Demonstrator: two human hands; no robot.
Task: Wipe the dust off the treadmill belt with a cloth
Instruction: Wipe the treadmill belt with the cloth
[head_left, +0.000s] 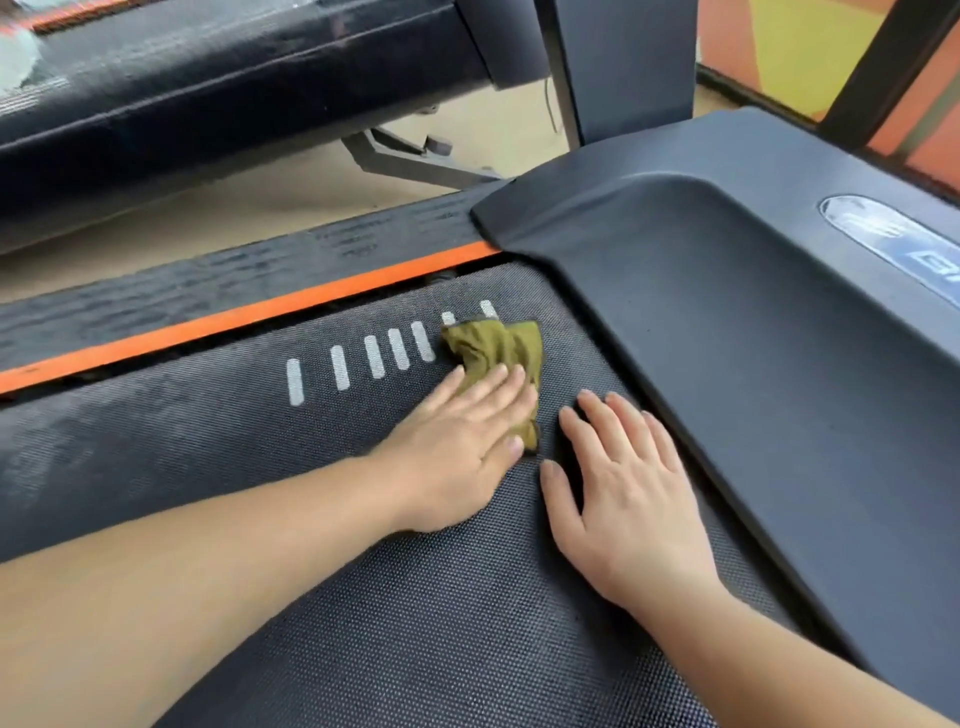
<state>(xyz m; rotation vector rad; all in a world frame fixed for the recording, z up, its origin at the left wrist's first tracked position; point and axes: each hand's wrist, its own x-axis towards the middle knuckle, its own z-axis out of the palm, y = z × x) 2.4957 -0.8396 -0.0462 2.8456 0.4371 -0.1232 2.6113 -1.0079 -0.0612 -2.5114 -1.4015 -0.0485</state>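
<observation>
Because the cloth (493, 348) lies under and just ahead of the flat left hand (457, 441), the spread right hand (623, 488) rests empty on the belt (208, 447).

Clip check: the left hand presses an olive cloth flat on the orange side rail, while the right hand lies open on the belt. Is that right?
Not quite. The head view shows the left hand pressing the olive cloth on the belt, at the end of the white stripes, not on the orange side rail, which it does not touch. The right hand does lie open on the belt.
</observation>
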